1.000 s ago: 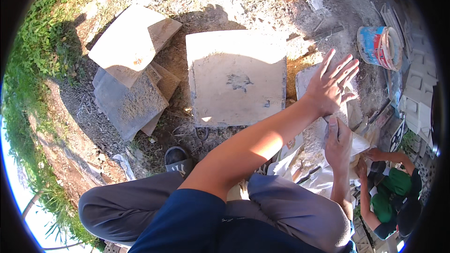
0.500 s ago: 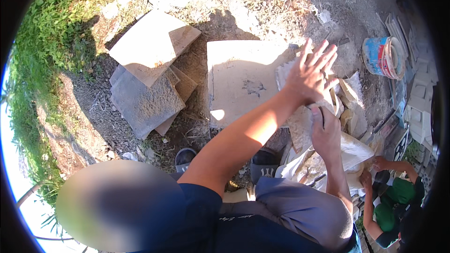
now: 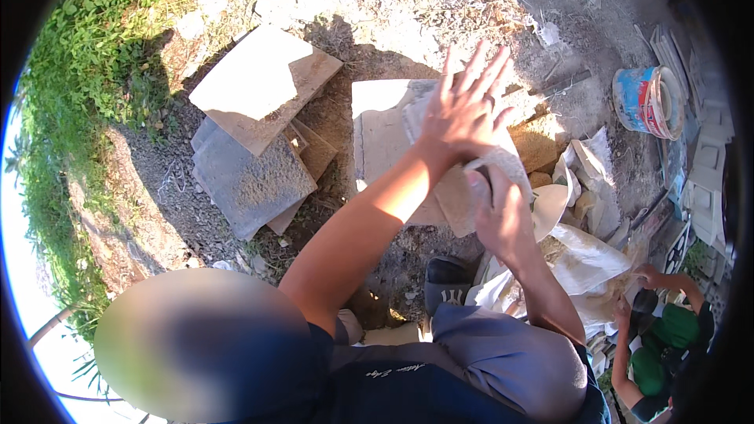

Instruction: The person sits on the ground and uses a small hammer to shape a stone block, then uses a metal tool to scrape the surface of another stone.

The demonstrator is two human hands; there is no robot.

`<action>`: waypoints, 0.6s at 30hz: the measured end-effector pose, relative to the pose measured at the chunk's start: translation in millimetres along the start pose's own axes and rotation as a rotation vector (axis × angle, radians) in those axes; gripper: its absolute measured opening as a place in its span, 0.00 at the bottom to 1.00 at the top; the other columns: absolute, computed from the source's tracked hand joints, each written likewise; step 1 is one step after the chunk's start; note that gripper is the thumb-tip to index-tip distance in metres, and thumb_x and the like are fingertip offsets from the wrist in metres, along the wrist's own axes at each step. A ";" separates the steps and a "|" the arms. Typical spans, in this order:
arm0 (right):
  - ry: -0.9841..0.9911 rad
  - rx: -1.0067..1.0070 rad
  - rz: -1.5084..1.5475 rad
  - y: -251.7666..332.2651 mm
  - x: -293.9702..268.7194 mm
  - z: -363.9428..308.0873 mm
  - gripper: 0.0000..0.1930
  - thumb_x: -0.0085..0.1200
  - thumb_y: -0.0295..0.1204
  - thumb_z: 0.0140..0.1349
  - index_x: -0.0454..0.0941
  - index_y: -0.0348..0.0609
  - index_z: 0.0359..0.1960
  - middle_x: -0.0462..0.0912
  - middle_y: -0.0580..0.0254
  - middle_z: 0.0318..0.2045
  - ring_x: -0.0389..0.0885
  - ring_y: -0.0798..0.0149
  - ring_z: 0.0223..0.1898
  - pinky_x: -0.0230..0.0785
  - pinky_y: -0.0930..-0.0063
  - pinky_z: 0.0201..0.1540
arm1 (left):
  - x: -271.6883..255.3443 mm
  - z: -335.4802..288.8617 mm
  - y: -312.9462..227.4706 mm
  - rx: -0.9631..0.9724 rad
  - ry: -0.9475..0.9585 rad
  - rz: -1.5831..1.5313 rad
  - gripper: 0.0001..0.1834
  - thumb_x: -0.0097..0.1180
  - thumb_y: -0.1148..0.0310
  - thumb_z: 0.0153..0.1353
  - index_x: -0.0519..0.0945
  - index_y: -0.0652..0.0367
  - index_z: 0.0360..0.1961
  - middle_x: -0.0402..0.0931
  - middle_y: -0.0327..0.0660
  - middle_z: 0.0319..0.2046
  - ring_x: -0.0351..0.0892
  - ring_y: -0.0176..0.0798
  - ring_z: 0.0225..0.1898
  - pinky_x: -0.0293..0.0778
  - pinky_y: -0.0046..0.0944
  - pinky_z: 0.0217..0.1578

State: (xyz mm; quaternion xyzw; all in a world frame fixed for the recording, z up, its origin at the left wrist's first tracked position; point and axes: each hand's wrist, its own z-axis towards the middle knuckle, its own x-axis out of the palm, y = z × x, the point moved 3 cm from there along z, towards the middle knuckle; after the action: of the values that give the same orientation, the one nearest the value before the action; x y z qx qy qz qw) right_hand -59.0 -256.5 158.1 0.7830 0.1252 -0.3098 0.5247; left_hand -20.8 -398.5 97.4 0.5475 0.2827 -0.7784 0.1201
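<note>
My left hand (image 3: 465,114) lies with fingers stretched out on a pale, rough-faced slab (image 3: 454,195). My right hand (image 3: 503,208) is closed around the near right edge of that slab; part of its grip is hidden. Beneath and to the left lies a larger flat slab (image 3: 377,141) on the ground, partly covered by the held one. To the left, several square slabs sit in a loose overlapping pile, with a sunlit pale slab (image 3: 255,71) at the far side and a grey, grainy slab (image 3: 251,177) nearer.
Yellowish stone pieces (image 3: 538,141) and white sacking (image 3: 589,263) lie right of my hands. A blue and red bucket (image 3: 648,102) stands at the far right. A co-worker in green and black (image 3: 667,330) works at the lower right. Green plants (image 3: 94,71) line the left.
Both hands have moved left, bringing the pale slab further over the flat slab. Yellowish stones now show where the hands were.
</note>
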 end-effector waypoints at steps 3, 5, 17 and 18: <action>-0.188 0.149 -0.092 -44.6 -47.4 -11.5 0.19 0.47 0.39 0.78 0.81 0.32 0.44 0.83 0.40 0.30 0.81 0.37 0.31 0.72 0.51 0.37 | 62.6 53.8 -77.9 0.171 -0.055 0.187 0.43 0.24 0.35 0.76 0.50 0.52 0.81 0.41 0.32 0.83 0.31 0.42 0.83 0.16 0.67 0.77; -0.287 0.270 -0.067 -70.5 -75.3 -28.1 0.21 0.48 0.41 0.78 0.80 0.30 0.41 0.77 0.52 0.23 0.73 0.61 0.23 0.66 0.60 0.30 | 83.2 78.1 -137.2 0.264 -0.110 -0.011 0.43 0.21 0.34 0.75 0.53 0.49 0.81 0.43 0.30 0.82 0.33 0.40 0.83 0.18 0.63 0.78; -0.314 0.289 0.117 -84.2 -71.0 -130.9 0.29 0.52 0.49 0.76 0.72 0.33 0.27 0.70 0.63 0.18 0.65 0.68 0.22 0.61 0.66 0.27 | -1.0 -80.8 -135.6 0.200 -0.150 -0.711 0.34 0.56 0.63 0.69 0.65 0.63 0.74 0.58 0.51 0.76 0.50 0.58 0.80 0.48 0.60 0.78; -0.327 0.282 0.116 -84.2 -72.5 -138.4 0.29 0.52 0.49 0.76 0.72 0.33 0.27 0.70 0.63 0.18 0.65 0.68 0.22 0.61 0.66 0.27 | -4.0 -92.3 -136.5 0.189 -0.184 -0.689 0.35 0.56 0.64 0.68 0.64 0.63 0.74 0.58 0.51 0.76 0.50 0.59 0.80 0.49 0.60 0.78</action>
State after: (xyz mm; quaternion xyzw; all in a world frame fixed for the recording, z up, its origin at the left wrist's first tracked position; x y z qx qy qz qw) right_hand -110.2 -87.5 175.8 0.7937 -0.0515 -0.4163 0.4405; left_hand -14.7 -235.5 121.0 0.3566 0.3653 -0.8417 -0.1756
